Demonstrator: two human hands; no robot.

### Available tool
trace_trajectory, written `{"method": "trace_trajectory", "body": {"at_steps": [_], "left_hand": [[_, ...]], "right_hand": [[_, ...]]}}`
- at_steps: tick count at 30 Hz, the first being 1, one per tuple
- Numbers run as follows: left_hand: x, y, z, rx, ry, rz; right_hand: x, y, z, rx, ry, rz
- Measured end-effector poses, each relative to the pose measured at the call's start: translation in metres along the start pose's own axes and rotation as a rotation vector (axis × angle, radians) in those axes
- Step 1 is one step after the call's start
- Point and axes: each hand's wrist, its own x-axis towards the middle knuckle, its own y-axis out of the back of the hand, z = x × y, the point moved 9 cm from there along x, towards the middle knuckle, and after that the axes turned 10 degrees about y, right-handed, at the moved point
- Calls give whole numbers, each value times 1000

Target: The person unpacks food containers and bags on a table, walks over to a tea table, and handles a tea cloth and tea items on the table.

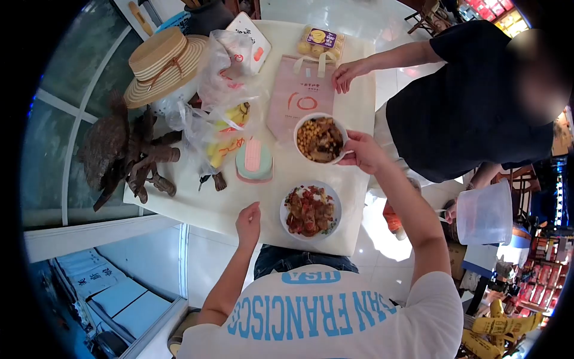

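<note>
The right grip (363, 152) is closed on the right side of a bowl (296, 137), at the rim, the thumb and fingers pinching it. The bowl holds beans and darker chunks, and it overlaps the lower edge of a pink bag (301, 99); whether its base touches the surface (359, 107), I cannot tell. A plate (338, 210) of reddish food sits just below the bowl, near the front edge. The left grip (249, 224) is at the front edge, left of the plate, fingers curled; I cannot tell whether it is fully closed. Just beyond it lies a green and pink case (254, 170), with bananas (216, 151) in clear plastic behind. Across the right edge, 1 hand of another person (350, 75) is at the pink bag's right side; the other is by a tub (484, 215).
</note>
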Motion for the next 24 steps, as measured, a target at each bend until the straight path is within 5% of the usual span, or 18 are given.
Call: {"method": "trace_trajectory", "body": {"at_steps": [6,18,24], "left_hand": [[-7,-17,-42,-40,182,-148],[-1,-29,-45,-6,99,-213],[22,15,-8,-180,-5,54]], "right_hand": [[-11,14,61,11,-44,75],[2,29,111,76,-10,91],[-17,28,106,35,-43,119]]}}
